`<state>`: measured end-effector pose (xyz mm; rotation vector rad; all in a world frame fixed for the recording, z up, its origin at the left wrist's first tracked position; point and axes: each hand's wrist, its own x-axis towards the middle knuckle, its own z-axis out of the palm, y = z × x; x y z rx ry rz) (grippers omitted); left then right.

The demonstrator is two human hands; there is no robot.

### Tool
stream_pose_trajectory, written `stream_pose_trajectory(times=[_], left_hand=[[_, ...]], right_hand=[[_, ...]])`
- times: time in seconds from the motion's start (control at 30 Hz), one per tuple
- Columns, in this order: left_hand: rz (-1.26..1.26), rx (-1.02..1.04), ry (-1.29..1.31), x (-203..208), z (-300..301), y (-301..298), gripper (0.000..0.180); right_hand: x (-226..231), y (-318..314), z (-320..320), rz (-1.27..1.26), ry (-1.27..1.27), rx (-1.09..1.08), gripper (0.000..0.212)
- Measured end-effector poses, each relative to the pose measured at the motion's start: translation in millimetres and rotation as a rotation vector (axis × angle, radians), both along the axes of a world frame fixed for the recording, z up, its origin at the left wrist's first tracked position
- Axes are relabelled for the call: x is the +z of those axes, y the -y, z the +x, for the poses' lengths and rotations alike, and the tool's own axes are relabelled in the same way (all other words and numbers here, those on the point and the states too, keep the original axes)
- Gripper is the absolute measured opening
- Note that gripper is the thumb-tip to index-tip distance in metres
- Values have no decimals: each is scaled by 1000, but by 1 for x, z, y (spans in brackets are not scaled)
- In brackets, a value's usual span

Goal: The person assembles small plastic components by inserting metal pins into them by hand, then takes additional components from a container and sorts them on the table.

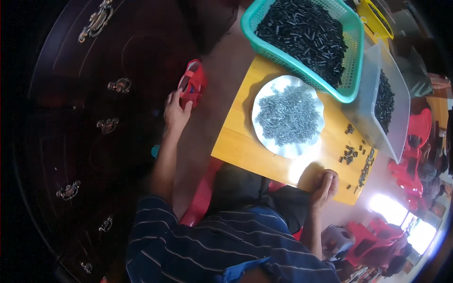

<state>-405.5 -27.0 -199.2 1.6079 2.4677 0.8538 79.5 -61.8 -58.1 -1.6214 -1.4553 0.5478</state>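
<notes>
At the far left of the yellow tabletop, away from its edge, my left hand (pixel 177 111) reaches to a red open container (pixel 195 78). Its thumb and fingers are at the near rim, apparently gripping it; what lies inside is mostly hidden. My right hand (pixel 326 184) is closed, held over the near edge of the table (pixel 238 137), and anything within its fingers is hidden. Beyond it a white scalloped plate (pixel 258 115) carries a heap of small shiny, silvery pieces (pixel 288 115). Loose small black pieces (pixel 350 154) lie on the table's right side.
A green perforated basket (pixel 351 61) full of short black tubes stands at the table's far side. Right of it, a translucent bin (pixel 396 101) holds more black pieces. A dark cabinet (pixel 94 155) with ornate handles flanks me on the left. Red chairs (pixel 377 240) stand at right.
</notes>
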Motion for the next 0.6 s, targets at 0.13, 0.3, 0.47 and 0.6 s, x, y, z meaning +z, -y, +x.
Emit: stream_pose_trajectory(times=[0.13,0.3,0.47,0.6], left_hand=[[198,-56,550,30,8,1,36],[291,-233,573,151,38,-25,18],[320,-359,509,205,64,-48,16],[284,-545,504,256,108,-59,17]], right_hand=[[2,3,5,-25,-157,-20,23],[20,1,0,-202,-440,12,23],[28,3,-1,-188,-483,65,23],[38,6,8,-163,-466,64,22]])
